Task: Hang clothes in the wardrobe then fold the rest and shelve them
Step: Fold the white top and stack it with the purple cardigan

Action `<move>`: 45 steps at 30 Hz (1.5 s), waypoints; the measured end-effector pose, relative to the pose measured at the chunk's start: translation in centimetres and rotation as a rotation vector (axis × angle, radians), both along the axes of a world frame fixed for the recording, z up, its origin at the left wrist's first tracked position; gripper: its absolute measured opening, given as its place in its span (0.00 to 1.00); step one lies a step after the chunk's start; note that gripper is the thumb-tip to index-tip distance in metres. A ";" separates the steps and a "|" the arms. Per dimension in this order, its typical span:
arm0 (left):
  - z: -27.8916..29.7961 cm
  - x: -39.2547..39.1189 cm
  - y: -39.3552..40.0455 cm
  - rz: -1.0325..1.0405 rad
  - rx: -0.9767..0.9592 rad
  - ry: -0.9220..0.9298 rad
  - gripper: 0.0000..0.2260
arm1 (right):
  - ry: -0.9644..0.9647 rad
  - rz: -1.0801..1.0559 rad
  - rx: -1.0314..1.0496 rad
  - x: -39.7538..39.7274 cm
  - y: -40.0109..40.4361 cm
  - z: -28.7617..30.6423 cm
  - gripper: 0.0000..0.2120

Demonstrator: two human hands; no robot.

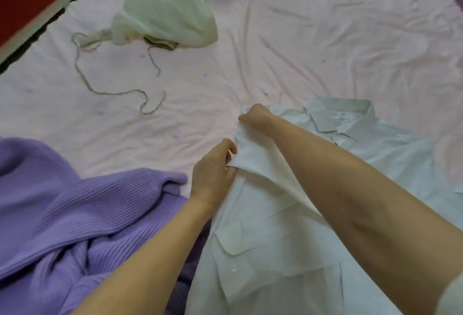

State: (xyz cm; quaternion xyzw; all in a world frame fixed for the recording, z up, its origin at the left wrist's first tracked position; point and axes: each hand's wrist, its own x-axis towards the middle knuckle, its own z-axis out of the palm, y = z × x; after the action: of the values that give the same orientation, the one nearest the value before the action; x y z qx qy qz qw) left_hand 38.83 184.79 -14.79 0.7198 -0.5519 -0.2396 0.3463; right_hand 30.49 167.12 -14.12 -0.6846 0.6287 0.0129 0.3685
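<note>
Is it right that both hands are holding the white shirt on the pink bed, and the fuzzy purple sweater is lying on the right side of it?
Not quite. The head view shows the purple sweater lying to the left of the white shirt, not the right. The rest holds: the left hand and right hand both hold the shirt on the pink bed.

You have no text here that can be read. The only printing in view is a small label inside the collar [341, 117] of the white shirt [275, 234], toward the right side of the bed [225, 74]; it shows as a few faint grey marks, too small and blurred for you to make out any letter, brand or size. No other garment on the bed shows writing, numbers or signs.
</note>
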 end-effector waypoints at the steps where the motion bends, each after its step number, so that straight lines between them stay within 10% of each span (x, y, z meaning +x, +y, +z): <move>1: -0.1 0.3 0.0 -0.026 -0.038 -0.048 0.09 | -0.057 -0.043 -0.007 0.1 -0.5 -0.2 0.08; 8: -2.4 3.6 0.1 -0.524 -0.170 -0.717 0.07 | -0.365 -0.277 -0.137 0.0 -1.3 -1.9 0.15; 13: -3.7 4.3 -0.3 -0.736 -0.167 -0.899 0.11 | -0.390 -0.273 -0.140 0.0 -1.5 -3.2 0.03; 22: -1.8 2.5 -1.3 -0.671 -0.224 -0.822 0.24 | -0.010 0.042 -0.666 -5.5 3.9 -1.6 0.14; 30: -3.2 -0.6 -3.3 -0.517 0.643 -0.714 0.43 | 0.318 0.181 -0.636 -13.1 7.2 -2.8 0.14; 36: -1.0 -5.7 -2.6 -0.416 0.344 -0.775 0.31 | 0.249 0.002 -0.790 -19.6 11.8 -2.1 0.12; 45: -1.3 -17.2 -3.0 -0.797 0.390 -0.576 0.45 | 0.511 -0.055 -0.198 -34.7 14.3 -1.0 0.15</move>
State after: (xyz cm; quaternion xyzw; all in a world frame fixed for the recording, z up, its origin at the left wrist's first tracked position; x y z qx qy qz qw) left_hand 21.60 181.74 -16.05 0.5419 -0.8008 -0.2433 -0.0776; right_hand -4.25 181.44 -15.11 -0.6746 0.7178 0.1136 0.1295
